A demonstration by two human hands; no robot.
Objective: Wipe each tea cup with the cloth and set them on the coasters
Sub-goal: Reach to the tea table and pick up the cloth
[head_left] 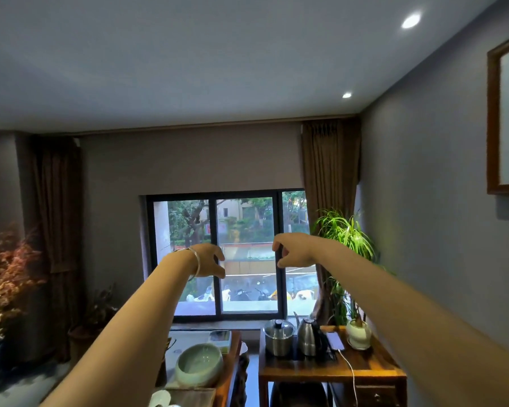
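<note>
While both arms stretch out toward the far window, the left hand and right hand hang loosely curled, grasping nothing. No cups, cloth or coasters are clearly visible (only a green bowl near the bottom edge), so reaching down unsighted risks knocking crockery.

No readable text anywhere — no labels, no signs

Both arms are stretched forward at the level of the window. The left hand, with a bracelet on its wrist, and the right hand hang with loosely curled fingers and hold nothing. Below stand a green bowl and two steel kettles.
</note>
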